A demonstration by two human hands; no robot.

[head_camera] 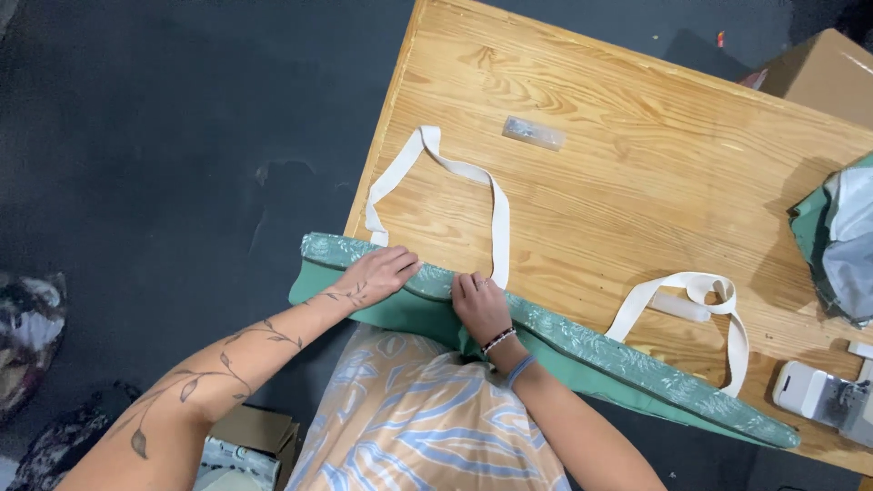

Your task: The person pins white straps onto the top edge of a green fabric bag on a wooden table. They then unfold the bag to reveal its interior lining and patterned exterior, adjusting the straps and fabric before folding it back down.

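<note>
Both hands press on the folded top edge of a green leaf-print bag [582, 350] lying along the near edge of the table [637, 164]: the left hand [377, 273] flat with fingers together, the right hand [480, 305] pinching the hem. Beyond, two cream straps [496, 195] loop over the wood, with a small clear packet [534, 133] farther off.

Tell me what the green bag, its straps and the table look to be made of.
The green bag looks like woven cloth, matte, with a pale leaf print along its folded edge; it creases softly under both hands. The cream straps look like flat cotton webbing, limp and unglossed. The table shows knotty wood grain, probably pine, with a light sheen.
</note>
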